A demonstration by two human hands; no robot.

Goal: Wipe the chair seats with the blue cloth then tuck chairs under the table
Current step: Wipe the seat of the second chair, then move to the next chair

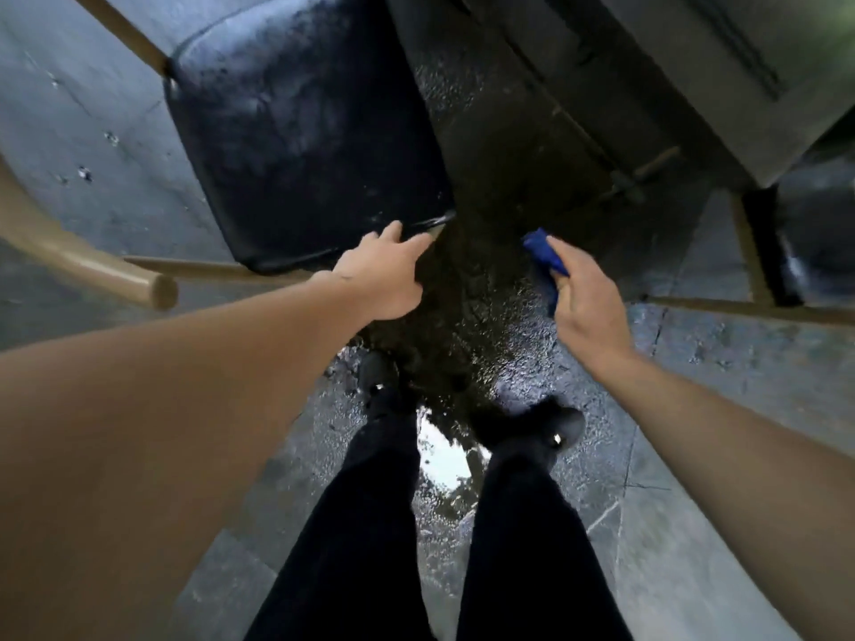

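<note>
A chair with a glossy black seat [300, 131] and tan wooden frame stands ahead on the left. My left hand [384, 275] reaches to the seat's near right corner, fingers spread and touching its edge. My right hand [585, 298] hangs over the wet floor to the right of that chair, closed around the bunched blue cloth [546, 256], which sticks out past my fingers. The grey table [740, 76] fills the upper right. A second chair's black seat [786, 252] and wooden frame show under the table's corner at the right edge.
The floor [462, 326] is dark wet stone with a puddle [444, 451] between my feet. My legs in black trousers stand at the bottom centre. A curved tan armrest [92, 270] juts in from the left. A table leg brace [647, 164] lies under the table.
</note>
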